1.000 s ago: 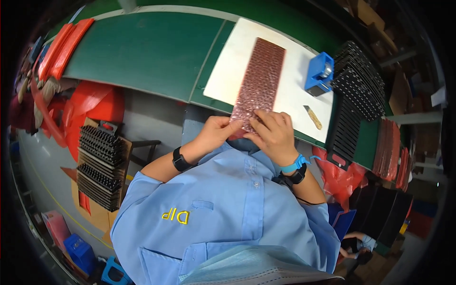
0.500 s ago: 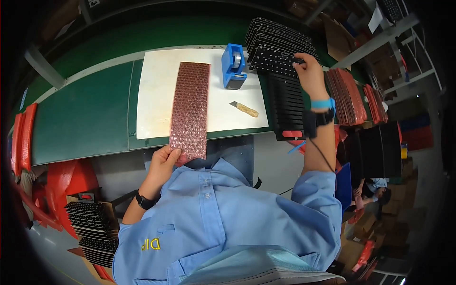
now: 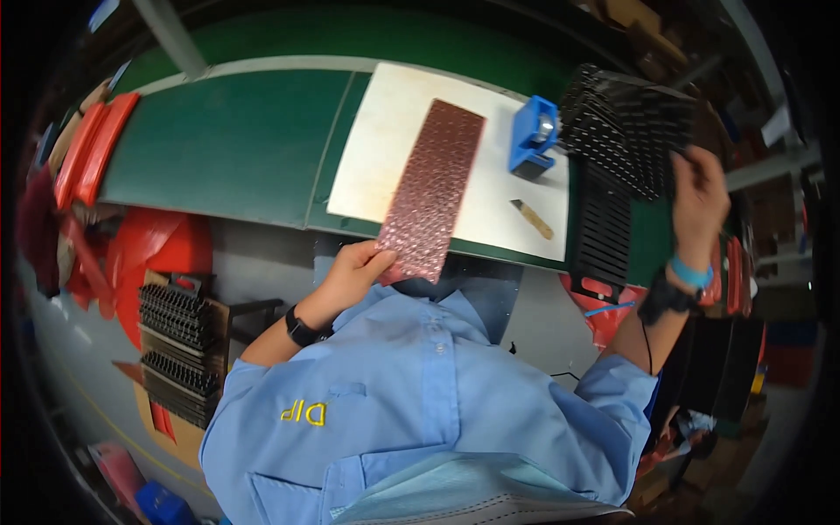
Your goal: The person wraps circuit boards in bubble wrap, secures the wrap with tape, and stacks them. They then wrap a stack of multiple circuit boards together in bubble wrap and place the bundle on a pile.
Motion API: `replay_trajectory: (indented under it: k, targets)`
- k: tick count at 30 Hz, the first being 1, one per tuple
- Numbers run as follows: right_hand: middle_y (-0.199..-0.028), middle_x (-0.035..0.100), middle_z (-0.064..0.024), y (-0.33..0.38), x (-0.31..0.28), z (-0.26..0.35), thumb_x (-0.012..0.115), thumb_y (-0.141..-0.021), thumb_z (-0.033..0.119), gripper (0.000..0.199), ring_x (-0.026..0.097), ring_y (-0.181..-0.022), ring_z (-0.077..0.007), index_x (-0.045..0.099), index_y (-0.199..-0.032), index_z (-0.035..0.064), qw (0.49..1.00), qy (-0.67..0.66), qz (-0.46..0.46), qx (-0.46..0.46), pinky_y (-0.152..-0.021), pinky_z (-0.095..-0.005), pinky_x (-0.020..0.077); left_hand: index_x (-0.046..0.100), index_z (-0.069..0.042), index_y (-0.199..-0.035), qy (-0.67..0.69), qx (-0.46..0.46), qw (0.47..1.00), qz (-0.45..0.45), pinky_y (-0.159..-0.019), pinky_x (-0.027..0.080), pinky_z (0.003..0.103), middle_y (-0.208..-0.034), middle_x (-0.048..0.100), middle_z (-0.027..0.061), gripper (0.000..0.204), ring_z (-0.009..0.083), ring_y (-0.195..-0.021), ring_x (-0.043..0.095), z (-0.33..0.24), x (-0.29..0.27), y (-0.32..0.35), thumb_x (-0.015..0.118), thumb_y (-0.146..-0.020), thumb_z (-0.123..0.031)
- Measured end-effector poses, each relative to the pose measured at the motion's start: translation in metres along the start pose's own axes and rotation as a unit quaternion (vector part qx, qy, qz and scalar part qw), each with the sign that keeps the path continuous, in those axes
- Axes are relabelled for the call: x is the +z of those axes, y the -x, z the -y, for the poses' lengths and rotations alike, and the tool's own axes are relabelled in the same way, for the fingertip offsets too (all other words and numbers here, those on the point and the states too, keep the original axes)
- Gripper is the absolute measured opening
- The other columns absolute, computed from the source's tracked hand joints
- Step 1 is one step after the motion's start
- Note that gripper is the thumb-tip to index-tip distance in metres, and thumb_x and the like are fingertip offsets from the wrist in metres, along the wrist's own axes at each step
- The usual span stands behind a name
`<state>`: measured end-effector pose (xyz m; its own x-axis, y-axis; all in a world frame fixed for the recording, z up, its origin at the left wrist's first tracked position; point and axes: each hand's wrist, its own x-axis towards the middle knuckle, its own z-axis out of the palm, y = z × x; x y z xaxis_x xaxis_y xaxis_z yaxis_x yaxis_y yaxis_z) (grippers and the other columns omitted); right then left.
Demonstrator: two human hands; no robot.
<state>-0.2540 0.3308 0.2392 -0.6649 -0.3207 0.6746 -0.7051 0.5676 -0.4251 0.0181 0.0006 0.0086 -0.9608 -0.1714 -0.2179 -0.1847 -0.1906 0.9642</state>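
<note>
A long pink bubble-wrap bag (image 3: pixel 435 188) lies slantwise across a white sheet (image 3: pixel 374 166) on the green workbench, its near end hanging past the bench edge. My left hand (image 3: pixel 357 268) pinches that near end between thumb and fingers. At the far right, my right hand (image 3: pixel 700 197) has its fingertips closed on the corner of a thin black board with white dots (image 3: pixel 661 122), blurred by motion. This board leans out from several similar boards (image 3: pixel 588 109) standing in a black slotted rack (image 3: pixel 604 229).
A blue tape dispenser (image 3: pixel 532 140) and a utility knife (image 3: pixel 532 219) rest on the white sheet. Red-pink packages (image 3: pixel 733 273) lie right of the rack; red packages (image 3: pixel 98 149) stand at the bench's left end. More racked black boards (image 3: pixel 179 350) sit low at left.
The view has swung, shifting the bench scene rightward. My right hand has taken a black board by its corner and tilted it away from the others. My left hand keeps the bag's near end.
</note>
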Motion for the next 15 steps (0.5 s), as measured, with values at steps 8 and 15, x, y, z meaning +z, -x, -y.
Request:
replay_trajectory:
  k: [8,15]
  targets:
    - [-0.079,0.053,-0.0001,0.062,0.128,0.104,0.059,-0.091,0.001,0.050,0.040,-0.048,-0.0016,0.035,-0.135,0.0045,0.840,-0.463,0.114,0.258,-0.039,-0.0165,0.0300,0.066,0.002,-0.092,0.029,0.019,0.999,0.020,-0.062,0.048,0.022,-0.078,0.064,-0.0009,0.022,0.0036,-0.069,0.055,0.000,0.002,0.003,0.055,-0.097,-0.016]
    - [-0.075,0.056,-0.0026,0.095,0.221,0.095,0.059,-0.091,0.005,0.052,0.038,-0.042,-0.0058,0.031,-0.136,0.0045,0.761,-0.470,0.175,0.412,-0.035,-0.0213,0.0294,0.067,0.002,-0.093,0.050,0.035,0.998,0.007,-0.060,0.047,0.022,-0.077,0.064,-0.0006,0.021,0.0041,-0.068,0.055,0.002,-0.016,0.019,0.055,-0.097,-0.015]
